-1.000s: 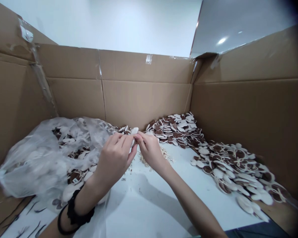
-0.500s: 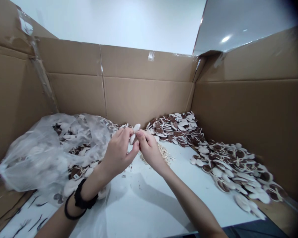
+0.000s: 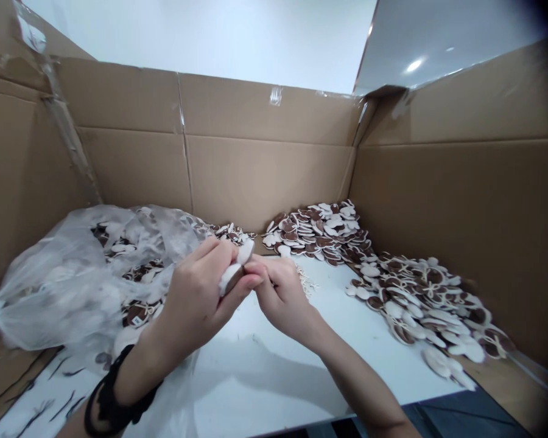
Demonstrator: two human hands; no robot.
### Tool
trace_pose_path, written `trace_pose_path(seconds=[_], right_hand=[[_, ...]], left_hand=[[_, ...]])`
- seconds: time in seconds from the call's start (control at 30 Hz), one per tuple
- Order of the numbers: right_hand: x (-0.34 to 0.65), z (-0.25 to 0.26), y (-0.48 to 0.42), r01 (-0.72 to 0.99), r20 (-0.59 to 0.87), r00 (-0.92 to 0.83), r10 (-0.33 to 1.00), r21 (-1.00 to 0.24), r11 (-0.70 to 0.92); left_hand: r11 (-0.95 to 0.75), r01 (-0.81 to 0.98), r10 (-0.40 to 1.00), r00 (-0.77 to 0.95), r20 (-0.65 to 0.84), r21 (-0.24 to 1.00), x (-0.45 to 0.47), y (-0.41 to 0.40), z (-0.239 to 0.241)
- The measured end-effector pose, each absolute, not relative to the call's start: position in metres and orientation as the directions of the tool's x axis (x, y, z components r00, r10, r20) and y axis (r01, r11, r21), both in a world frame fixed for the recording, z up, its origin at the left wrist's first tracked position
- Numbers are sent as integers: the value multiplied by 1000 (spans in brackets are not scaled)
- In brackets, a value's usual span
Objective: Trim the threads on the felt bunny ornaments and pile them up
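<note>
Above the white tabletop, my left hand (image 3: 194, 289) grips a small white-and-brown plush piece (image 3: 244, 250) with two rounded lobes. Its thumb lies along the underside and its fingers curl over the top. My right hand (image 3: 285, 298) pinches the same piece at its right side, thumb and fingertips close to the left thumb. Exactly what the right fingertips hold there is hidden. Just beyond the right hand lie short cream-coloured cord bits (image 3: 307, 281), partly covered by it.
A translucent plastic bag (image 3: 50, 304) of similar pieces slumps at left. More brown-and-white pieces form a back pile (image 3: 315, 231) and a right-hand pile (image 3: 420, 304), several with cream bows. Cardboard walls (image 3: 269, 182) surround the white table (image 3: 265, 389). Dark strands (image 3: 64, 407) lie at front left.
Both hands have come lower and closer to me, still on the plush piece. The piece has tilted, and more of its brown side shows. The camera view has shifted slightly.
</note>
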State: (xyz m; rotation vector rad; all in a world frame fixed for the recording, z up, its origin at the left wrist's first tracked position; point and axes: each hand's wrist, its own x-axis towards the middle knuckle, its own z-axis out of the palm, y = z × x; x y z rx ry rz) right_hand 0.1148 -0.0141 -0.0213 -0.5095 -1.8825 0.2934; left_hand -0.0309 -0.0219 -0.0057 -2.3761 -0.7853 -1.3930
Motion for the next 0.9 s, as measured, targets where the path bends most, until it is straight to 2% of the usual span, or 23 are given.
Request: trace_pose_path(seconds=[0.1,0.23,0.37,0.5,0.67,0.77,0.9], right_hand=[[122,-16,-26,215,820,-336,463,-412,886],[127,-14,-38,85,775,-394,494,-505,859],[127,-14,-45,-17,775,-428,465,-521,853],[126,-14,-48,-154,745,-430,510,-617,772],[122,-18,-45,-432,692,-496,525,-721,541],[118,-24,-42,-585,706,-527,473,-705,400],[112,-31,-39,-691,731,-548,407,-670,272]], left_hand=[[-869,490,328,459,826,73,-34,-30,-1],[-908,226,417,534,735,352,-37,-33,-2],[-792,-26,486,579,655,611,-38,-32,-4],[-569,-143,637,546,544,810,-32,-40,-6],[-433,-188,711,529,463,881,-21,-53,-6],[-388,-247,698,551,458,888,-19,-54,-8],[-336,-340,675,563,476,878,-17,-52,-15]])
